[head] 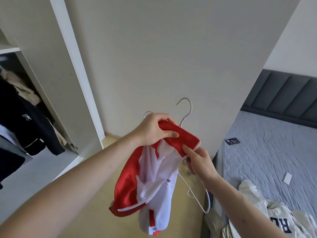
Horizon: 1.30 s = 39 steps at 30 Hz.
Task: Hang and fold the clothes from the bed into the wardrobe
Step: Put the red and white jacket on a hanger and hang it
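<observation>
Gripping red-and-white jacket (pixel 154 182) collar with left hand (pixel 154 129) and right hand (pixel 197 162), mid-air beside wardrobe (pixel 56 69); fitting, apparently, 2 hangers (pixel 186 110). Next: seat shoulders, then hang inside.

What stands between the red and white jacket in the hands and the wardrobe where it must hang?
Nothing visible blocks the way. Both hands, left hand and right hand, hold the red and white jacket with the white hanger. The open wardrobe lies to the left, but dark clothes already hang there.
</observation>
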Each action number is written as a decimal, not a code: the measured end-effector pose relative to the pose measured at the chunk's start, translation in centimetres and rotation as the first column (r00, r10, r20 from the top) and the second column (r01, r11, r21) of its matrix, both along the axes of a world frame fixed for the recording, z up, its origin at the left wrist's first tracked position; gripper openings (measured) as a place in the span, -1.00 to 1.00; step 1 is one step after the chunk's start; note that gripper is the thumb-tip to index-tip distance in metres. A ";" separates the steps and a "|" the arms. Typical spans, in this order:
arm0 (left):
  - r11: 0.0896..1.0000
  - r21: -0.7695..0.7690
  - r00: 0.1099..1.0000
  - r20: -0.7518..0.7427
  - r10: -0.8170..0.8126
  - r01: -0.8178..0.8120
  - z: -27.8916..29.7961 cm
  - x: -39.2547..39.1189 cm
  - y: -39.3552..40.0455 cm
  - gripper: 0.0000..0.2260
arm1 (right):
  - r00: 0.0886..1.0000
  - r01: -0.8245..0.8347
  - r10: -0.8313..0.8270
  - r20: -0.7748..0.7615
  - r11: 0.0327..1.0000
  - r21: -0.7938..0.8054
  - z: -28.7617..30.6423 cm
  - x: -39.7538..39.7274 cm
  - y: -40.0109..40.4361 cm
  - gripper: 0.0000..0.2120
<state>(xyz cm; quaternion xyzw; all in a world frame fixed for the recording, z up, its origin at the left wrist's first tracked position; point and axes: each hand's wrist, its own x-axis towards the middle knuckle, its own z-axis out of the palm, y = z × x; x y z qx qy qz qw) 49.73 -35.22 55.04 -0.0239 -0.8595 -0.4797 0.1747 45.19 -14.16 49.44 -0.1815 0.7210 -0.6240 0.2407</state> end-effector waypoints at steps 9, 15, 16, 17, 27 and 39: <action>0.812 -0.105 0.784 0.215 0.582 -0.574 -11.4 5.6 -3.7 -0.32 | 0.999 -0.025 0.022 -0.046 0.997 -0.074 0.2 -0.1 -2.7 -0.77; 0.793 0.070 0.450 0.852 0.269 -0.605 -18.6 10.1 1.4 -0.20 | 1.000 0.005 -0.007 -0.029 0.999 -0.051 -0.3 -0.5 -2.8 -0.81; 0.797 0.183 0.405 0.911 0.083 -0.576 -19.1 10.4 2.3 -0.13 | 0.999 0.007 -0.009 -0.032 0.999 -0.051 -0.4 -0.6 -2.7 -0.76; 0.770 0.297 0.386 0.920 -0.071 -0.564 -19.6 10.3 3.1 -0.06 | 0.999 0.012 -0.014 -0.034 0.998 -0.055 -0.4 -0.7 -2.5 -0.71; 0.331 0.653 0.620 0.755 -0.213 -0.681 -18.6 3.6 6.1 -0.56 | 0.997 0.078 -0.079 -0.009 0.991 -0.113 0.9 -0.3 -0.3 -0.78; 0.401 0.620 0.733 0.495 0.467 -0.674 -12.9 1.9 -1.7 -0.77 | 0.970 0.243 -0.242 -0.020 0.965 0.094 -1.7 -2.4 4.6 -0.80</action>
